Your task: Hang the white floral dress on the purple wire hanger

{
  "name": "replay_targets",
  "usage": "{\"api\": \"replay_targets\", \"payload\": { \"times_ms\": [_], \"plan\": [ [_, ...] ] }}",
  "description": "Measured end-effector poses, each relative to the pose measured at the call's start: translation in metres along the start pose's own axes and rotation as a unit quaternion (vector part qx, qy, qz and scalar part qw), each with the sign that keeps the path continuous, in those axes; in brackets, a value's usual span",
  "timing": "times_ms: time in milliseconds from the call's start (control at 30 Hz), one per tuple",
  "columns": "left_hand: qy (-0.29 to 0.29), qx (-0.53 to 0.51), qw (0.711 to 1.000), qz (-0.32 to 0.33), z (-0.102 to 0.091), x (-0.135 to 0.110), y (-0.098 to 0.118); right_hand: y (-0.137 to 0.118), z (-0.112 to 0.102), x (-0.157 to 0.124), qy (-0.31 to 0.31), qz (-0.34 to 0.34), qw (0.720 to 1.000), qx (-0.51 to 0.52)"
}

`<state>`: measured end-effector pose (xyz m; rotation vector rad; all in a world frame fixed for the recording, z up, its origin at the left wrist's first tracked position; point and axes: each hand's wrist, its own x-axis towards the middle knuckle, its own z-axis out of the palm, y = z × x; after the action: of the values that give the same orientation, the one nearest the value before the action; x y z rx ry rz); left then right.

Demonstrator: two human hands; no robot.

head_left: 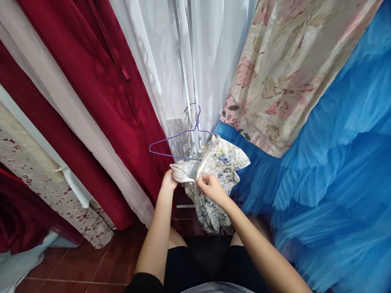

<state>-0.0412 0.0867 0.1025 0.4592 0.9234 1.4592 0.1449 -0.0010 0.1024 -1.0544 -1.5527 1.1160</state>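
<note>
A small white garment with a blue and yellow flower print [218, 162] hangs in front of me, half on a thin purple wire hanger [174, 142]. My left hand [169, 181] is closed on the garment's left edge near its white collar. My right hand [209, 188] pinches the cloth just to the right of it, fingers curled shut. The hanger's left arm sticks out bare to the left; its right arm is inside the cloth. The garment's lower part droops down between my arms.
Hanging clothes surround me: a dark red dress [100, 93] and a pale one on the left, white sheer fabric [180, 61] behind, a cream rose-print dress [284, 69] and a big blue tulle skirt [336, 183] on the right. Red-brown floor tiles [100, 264] lie below.
</note>
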Motion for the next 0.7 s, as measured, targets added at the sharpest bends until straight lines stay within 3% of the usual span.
{"api": "replay_targets", "payload": {
  "times_ms": [167,300,367,433,533,600,700],
  "plan": [
    [-0.081,0.020,0.996,-0.040,0.010,-0.036,-0.042,0.039,-0.030,-0.031,0.152,0.047,0.986,-0.048],
    [-0.208,0.089,0.974,0.009,0.040,-0.071,-0.050,0.035,-0.045,-0.056,0.273,0.046,0.951,-0.138],
    [-0.254,0.157,0.952,0.062,0.057,-0.092,-0.054,0.025,-0.045,-0.061,0.254,0.013,0.958,-0.129],
    [-0.269,0.220,0.928,0.133,0.069,-0.112,-0.061,0.016,-0.044,-0.064,0.198,-0.013,0.974,-0.106],
    [-0.279,0.280,0.892,0.218,0.074,-0.134,-0.074,0.011,-0.049,-0.069,0.134,-0.017,0.988,-0.073],
    [-0.278,0.286,0.888,0.228,0.070,-0.140,-0.081,0.010,-0.055,-0.073,0.093,-0.010,0.994,-0.062],
    [-0.279,0.265,0.906,0.175,0.062,-0.138,-0.087,0.008,-0.064,-0.081,0.005,0.018,0.998,-0.059]
  ]
}}
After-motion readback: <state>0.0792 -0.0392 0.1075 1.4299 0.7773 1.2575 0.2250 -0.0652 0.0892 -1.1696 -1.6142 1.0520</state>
